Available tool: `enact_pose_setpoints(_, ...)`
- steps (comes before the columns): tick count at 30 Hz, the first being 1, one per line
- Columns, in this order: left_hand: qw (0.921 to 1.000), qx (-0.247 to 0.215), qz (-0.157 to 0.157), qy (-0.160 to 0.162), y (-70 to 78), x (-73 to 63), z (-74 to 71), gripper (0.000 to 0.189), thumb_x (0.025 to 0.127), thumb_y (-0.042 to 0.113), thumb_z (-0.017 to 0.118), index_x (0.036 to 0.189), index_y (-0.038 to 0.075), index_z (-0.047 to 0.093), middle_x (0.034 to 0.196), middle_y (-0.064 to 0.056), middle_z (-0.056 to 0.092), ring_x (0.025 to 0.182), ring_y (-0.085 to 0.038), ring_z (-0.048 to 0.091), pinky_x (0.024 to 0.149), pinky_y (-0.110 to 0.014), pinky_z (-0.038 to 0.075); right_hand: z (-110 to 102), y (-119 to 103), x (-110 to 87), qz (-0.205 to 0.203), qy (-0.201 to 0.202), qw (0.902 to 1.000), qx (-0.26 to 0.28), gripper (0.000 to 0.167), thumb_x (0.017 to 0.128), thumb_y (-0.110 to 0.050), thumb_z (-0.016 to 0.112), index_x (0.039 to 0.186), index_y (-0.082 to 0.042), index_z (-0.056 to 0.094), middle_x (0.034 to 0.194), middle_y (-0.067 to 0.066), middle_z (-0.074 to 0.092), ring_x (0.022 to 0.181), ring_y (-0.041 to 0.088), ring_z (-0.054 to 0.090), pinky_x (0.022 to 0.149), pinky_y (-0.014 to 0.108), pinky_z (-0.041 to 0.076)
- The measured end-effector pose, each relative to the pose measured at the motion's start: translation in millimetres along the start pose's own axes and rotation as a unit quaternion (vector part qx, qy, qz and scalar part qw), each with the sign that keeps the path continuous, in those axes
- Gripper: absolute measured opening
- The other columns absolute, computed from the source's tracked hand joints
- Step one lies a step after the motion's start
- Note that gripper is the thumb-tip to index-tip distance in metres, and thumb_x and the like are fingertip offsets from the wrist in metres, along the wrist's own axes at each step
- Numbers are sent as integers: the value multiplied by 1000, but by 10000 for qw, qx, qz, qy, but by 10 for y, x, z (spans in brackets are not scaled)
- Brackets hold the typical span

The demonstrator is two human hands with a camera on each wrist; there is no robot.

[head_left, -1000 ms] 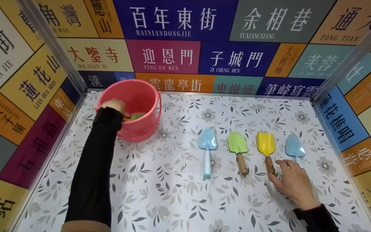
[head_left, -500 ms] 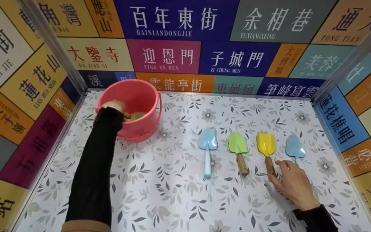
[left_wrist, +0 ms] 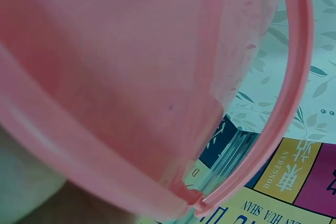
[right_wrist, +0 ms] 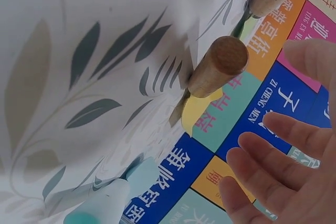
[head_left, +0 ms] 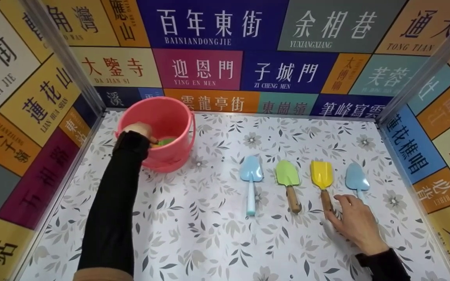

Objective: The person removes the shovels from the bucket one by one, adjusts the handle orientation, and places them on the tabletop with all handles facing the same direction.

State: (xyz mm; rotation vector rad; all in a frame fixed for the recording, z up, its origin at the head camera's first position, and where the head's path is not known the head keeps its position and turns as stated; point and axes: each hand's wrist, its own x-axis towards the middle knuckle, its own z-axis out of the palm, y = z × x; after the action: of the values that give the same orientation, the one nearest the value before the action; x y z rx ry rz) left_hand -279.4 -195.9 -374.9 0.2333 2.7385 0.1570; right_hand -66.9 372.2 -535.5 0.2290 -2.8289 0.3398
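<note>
A pink bucket (head_left: 172, 158) stands at the back left. My left hand (head_left: 140, 128) reaches over its near-left rim, with the fingers down inside and mostly hidden. Close to those fingertips a green thing (head_left: 165, 141) shows in the bucket; I cannot tell whether the hand holds it. In the left wrist view the bucket's wall (left_wrist: 131, 77) fills most of the frame. My right hand (head_left: 358, 222), fingers relaxed and spread, hovers between the wooden handle of a yellow hand shovel (head_left: 322, 173) and a blue trowel (head_left: 356, 177), whose handle it partly covers.
Left of the yellow shovel lie a green trowel (head_left: 287, 173) with a wooden handle and another blue trowel (head_left: 251, 169), all in a row. A leaf-patterned cloth (head_left: 193, 234) covers the table. Sign-printed panels (head_left: 203, 68) wall the back and both sides.
</note>
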Motion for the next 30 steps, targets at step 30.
enact_pose_setpoints(30,9912,982,66,880,292,-341,-476,28,100,-10,40,104,-10,67,110,-33,65,97,-47,67,82,-60,56,1,-26,-17,60,-30,10000,52,50,81,-23,83,115,8,64,107,29,63,92,46,62,75,61,51)
